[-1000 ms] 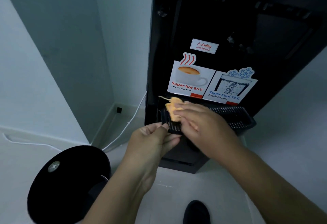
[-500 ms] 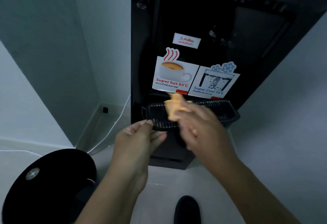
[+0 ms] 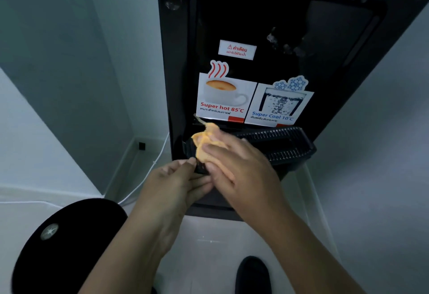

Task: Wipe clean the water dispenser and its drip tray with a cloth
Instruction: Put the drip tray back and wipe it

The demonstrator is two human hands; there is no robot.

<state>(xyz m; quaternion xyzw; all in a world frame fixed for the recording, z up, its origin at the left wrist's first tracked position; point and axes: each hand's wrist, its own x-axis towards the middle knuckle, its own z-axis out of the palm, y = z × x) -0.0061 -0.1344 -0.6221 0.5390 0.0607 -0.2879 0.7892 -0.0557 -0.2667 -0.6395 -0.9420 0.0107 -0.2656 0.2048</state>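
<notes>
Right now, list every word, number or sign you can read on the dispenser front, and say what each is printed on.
"Super hot 85°C": red, on the coffee-cup sticker on the water dispenser.
"Super Cool 10°C": blue, on the ice-water sticker beside it.
Warning label: red triangle sign with red Thai text, too blurred to read surely.
Small Thai lines under both sticker captions: too small to read.
Nothing legible elsewhere.

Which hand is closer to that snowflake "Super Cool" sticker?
Right. The right hand wipes the drip tray just below the Super Cool sticker; the left hand sits lower, farther left.
</notes>
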